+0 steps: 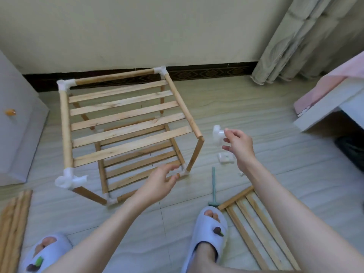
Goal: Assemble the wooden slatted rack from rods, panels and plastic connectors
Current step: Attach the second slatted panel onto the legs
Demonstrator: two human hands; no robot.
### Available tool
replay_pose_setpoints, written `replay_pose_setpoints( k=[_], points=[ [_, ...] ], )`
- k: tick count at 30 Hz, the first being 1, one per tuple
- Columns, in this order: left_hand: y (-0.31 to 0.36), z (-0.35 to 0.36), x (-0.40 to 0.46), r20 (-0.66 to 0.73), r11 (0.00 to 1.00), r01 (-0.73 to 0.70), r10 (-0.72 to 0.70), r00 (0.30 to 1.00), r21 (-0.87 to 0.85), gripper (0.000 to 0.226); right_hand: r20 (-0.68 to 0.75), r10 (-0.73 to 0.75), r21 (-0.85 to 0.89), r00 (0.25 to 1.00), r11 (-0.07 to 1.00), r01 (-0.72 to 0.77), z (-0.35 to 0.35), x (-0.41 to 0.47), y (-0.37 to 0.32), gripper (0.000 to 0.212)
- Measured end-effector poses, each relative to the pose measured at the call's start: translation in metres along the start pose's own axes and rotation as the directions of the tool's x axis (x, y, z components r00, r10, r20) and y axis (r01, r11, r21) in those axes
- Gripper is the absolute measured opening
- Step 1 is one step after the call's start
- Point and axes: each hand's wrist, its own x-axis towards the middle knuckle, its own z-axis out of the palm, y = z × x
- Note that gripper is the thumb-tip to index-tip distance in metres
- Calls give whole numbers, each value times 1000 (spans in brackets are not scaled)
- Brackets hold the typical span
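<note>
Head view. Right hand point(239, 147) raised above the floor, thumb and fingertips pinching a white plastic connector point(217, 135), held just right of the rack's bare near-right top corner. Left hand point(160, 182) hovering low in front of the rack, fingers loosely spread and curved, holding nothing; fingertips near the lower near-right corner joint point(183, 171), contact not determinable.

Partly assembled rack point(126, 127) standing on the floor: upper slatted panel point(128, 123) carried between round rods, lower slatted panel point(137, 164) beneath. White connectors fitted at three top corners; near-left top connector point(68, 180) with open sockets. Near-right top corner without connector, two rod ends point(201, 137) meeting bare.

Second loose connector point(226, 157) lying on the floor below the right hand. Green mallet point(213, 189) lying on the floor between rack and spare slatted panel point(258, 227). Bundle of spare rods point(13, 223) at lower left.

Pale tiled floor point(256, 107); white slippers point(209, 233) on both feet. Cream wall with dark skirting, curtain point(307, 36) at upper right, bed point(331, 99) with pink cover at right, white cabinet point(17, 134) at left.
</note>
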Motion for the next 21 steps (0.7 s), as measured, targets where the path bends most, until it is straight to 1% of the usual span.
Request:
replay_pose_setpoints(
  k=[2,6,7,9,11,12,14,16,19,21],
  points=[
    [23,-10,2,-63,997,-51,47,997,-51,36,79,11,51,997,999,-15,-6,-6,-21,16],
    [57,-25,10,-184,982,-119,91,979,-146,36,227,74,213,971,969,-123,-7,-20,-42,17],
    [65,-28,11,-225,978,-131,93,970,-162,38,269,95,210,959,966,-154,-7,-24,-43,18],
    [76,-33,17,-291,971,-164,108,950,-176,43,366,130,112,922,977,-182,-8,-30,-46,21],
    [84,-37,22,-302,962,-193,130,945,-191,47,457,145,4,878,986,-165,-11,-35,-54,24],
    [87,-39,24,-292,958,-207,144,945,-199,45,487,143,-19,861,988,-153,-14,-36,-58,25],
    [94,-42,26,-280,949,-244,184,942,-198,33,508,123,-22,852,991,-130,-18,-37,-69,26],
    [98,-42,28,-310,940,-279,211,927,-194,24,494,98,-15,864,994,-105,-21,-35,-78,24],
    [102,-42,32,-374,939,-302,224,900,-166,22,456,40,-57,889,998,-15,-21,-31,-82,26],
    [103,-45,37,-396,943,-307,235,888,-127,22,444,1,-90,896,995,44,-23,-28,-78,33]
  ],
)
